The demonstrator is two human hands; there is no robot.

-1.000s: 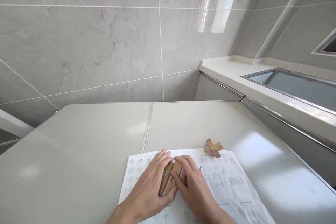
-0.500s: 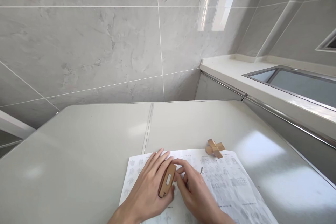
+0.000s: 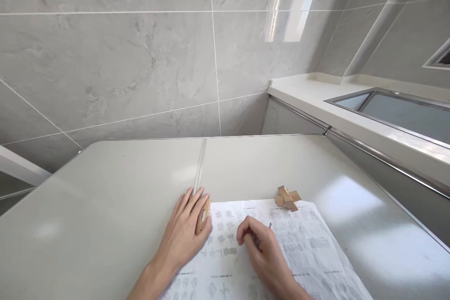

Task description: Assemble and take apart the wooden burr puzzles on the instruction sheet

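My left hand (image 3: pixel 186 232) lies over the left edge of a printed paper sheet (image 3: pixel 225 274). It grips a wooden puzzle piece (image 3: pixel 203 218), a brown block with a pale slot showing between thumb and forefinger; the rest is covered by the fingers. My right hand (image 3: pixel 260 243) is curled over the middle of the sheet, apart from the block. Its fingertips are tucked in, and whatever they may hold is hidden. At the sheet's far edge sits a cross-shaped wooden puzzle (image 3: pixel 288 198) of interlocked pieces.
The sheet lies on a pale glossy table (image 3: pixel 105 206) with a seam across it. A grey tiled wall (image 3: pixel 140 70) stands behind. To the right runs a white counter (image 3: pixel 302 88) with a sink (image 3: pixel 393 108). A tiny dark item (image 3: pixel 270 225) behind my right hand is unclear.
My left hand has moved left and away from me with the wooden puzzle piece. My right hand has come off the piece and curled its fingers. The cross-shaped puzzle has stayed put.
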